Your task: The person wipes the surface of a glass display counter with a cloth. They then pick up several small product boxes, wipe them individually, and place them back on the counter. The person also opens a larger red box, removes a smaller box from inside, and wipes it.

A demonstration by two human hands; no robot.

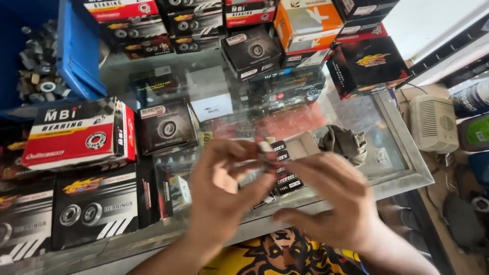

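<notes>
Both my hands meet over the front edge of a glass counter [392, 147]. My left hand [224, 188] pinches a small black carton [282, 165] with white and red print between thumb and fingers. My right hand [331, 198] grips the same small carton from the right side, fingers curled under it. The carton's end flap looks lifted, but motion blur hides the detail. A crumpled grey cloth [346, 142] lies on the glass just beyond my right hand.
Stacks of black, red and orange bearing cartons [81, 132] crowd the counter's left and far side. A blue bin of metal nuts [41, 66] stands far left. A white vented box [433, 122] sits right of the counter's metal rim.
</notes>
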